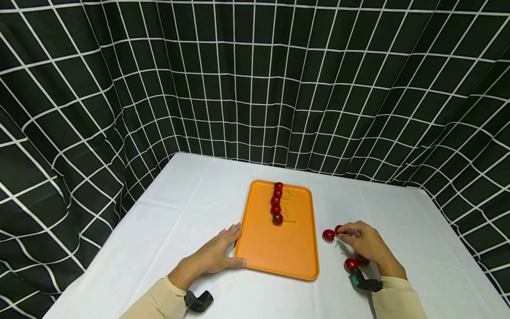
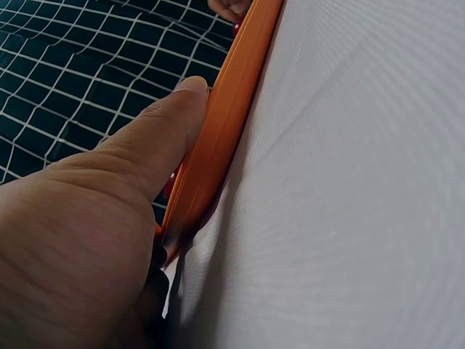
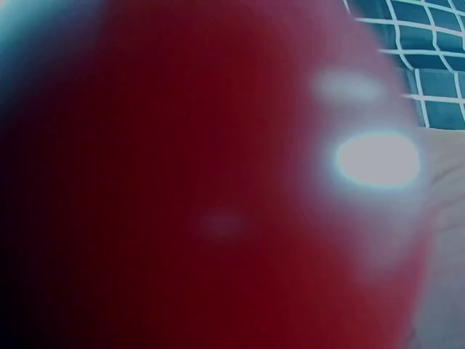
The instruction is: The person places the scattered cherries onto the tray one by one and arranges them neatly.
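In the head view an orange tray [image 1: 279,252] bears a row of several dark red cherries [image 1: 276,209], their stems pointing right. My left hand [image 1: 217,252] lies at the tray's left edge, fingers extended along the side and thumb on the near corner. In the left wrist view that thumb [image 2: 163,131] rests against the tray's rim [image 2: 225,109]. Right of the tray, my right hand [image 1: 366,241] pinches a cherry [image 1: 338,229], partly hidden by the fingertips. Another cherry [image 1: 328,235] lies just left of it.
Close to the right wrist strap [image 1: 365,282] lies a cherry [image 1: 351,264], with one more [image 1: 362,260] partly under the hand. A blurred red cherry [image 3: 218,182] fills most of the right wrist view. White cloth [image 1: 191,199] covers the table; a black gridded curtain [image 1: 255,88] hangs around it.
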`<state>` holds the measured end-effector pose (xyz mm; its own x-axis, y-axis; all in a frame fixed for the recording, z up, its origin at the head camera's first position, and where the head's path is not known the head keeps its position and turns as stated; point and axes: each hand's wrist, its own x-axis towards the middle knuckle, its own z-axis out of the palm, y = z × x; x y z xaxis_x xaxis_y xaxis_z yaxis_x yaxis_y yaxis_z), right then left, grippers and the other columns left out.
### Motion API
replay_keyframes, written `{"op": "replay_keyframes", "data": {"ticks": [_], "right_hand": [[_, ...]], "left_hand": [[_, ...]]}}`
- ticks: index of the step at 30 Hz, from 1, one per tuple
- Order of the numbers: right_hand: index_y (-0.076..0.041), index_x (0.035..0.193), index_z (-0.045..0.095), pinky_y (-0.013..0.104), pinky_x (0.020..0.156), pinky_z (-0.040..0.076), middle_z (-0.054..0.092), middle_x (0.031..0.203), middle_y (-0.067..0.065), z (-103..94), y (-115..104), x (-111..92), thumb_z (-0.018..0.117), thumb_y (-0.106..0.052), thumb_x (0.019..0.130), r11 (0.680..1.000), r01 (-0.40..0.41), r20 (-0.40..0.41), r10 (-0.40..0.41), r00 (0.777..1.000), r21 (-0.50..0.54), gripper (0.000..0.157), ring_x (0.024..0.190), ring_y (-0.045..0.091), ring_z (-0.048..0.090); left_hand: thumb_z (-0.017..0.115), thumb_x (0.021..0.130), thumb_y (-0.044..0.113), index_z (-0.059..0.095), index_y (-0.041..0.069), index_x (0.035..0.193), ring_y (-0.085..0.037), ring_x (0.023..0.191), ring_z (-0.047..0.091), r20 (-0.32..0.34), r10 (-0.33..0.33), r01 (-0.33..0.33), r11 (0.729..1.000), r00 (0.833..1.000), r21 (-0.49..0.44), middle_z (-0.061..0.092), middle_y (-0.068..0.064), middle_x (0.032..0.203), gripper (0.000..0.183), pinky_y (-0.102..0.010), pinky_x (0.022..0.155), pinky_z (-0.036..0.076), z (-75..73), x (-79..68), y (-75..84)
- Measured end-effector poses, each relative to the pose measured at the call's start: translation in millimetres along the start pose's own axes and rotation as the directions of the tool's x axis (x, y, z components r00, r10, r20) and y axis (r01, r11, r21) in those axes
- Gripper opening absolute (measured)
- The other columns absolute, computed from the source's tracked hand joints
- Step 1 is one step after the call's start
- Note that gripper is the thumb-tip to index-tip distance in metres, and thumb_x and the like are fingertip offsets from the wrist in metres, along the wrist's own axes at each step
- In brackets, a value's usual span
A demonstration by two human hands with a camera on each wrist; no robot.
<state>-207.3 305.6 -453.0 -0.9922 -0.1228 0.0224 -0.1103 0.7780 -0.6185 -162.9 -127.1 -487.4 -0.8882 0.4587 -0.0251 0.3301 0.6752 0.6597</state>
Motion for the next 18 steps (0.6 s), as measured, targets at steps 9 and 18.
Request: {"op": "replay_keyframes", "data": {"ticks": [9, 18], "right_hand": [[-0.014, 0.092, 0.076, 0.031, 0.057, 0.039, 0.057, 0.084, 0.002, 7.3, 0.5, 1.0, 0.074, -0.012, 0.085, 0.998, 0.019, 0.022, -0.018, 1.0, -0.053, 0.008, 0.074, 0.022, 0.046], [-0.015, 0.088, 0.076, 0.032, 0.057, 0.038, 0.054, 0.082, 0.001, 8.0, -0.2, 1.1, 0.075, -0.014, 0.084, 0.995, 0.015, 0.026, -0.012, 1.0, -0.099, 0.004, 0.074, 0.022, 0.046]], "left_hand": [[0.07, 0.076, 0.063, 0.026, 0.008, 0.153, -0.03, 0.143, 0.011, 0.004, -0.001, 0.001, 1.0, 1.0, 0.0, 0.016, 0.0, 0.159, 0.104, -0.046, 0.115, 0.014, 0.0, 0.6, 0.9], [0.07, 0.076, 0.063, 0.025, 0.01, 0.154, -0.029, 0.143, 0.011, 0.012, -0.026, 0.026, 1.0, 1.0, 0.005, 0.016, 0.001, 0.159, 0.104, -0.046, 0.115, 0.015, -0.3, 0.6, 1.4]]}}
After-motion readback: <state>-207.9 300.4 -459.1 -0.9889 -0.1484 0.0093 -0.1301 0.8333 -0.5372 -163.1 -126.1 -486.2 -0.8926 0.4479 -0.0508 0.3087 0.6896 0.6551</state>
